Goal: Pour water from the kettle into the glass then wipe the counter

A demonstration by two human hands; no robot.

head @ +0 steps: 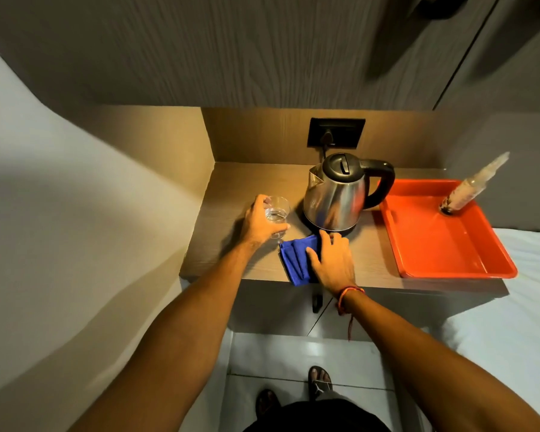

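A steel kettle (337, 194) with a black lid and handle sits on its base at the middle of the wooden counter (231, 185). My left hand (259, 222) is wrapped around a clear glass (277, 212) with some water in it, just left of the kettle. A folded blue cloth (296, 260) lies at the counter's front edge. My right hand (332, 260) rests flat on the cloth's right side, fingers spread, its fingertips close to the kettle's base.
An orange tray (443, 251) takes up the counter's right end, with a bottle (471, 188) standing in its far corner. A black wall socket (335, 132) holds the kettle's plug. A white bed (518, 313) lies to the right. Overhead cabinets hang above.
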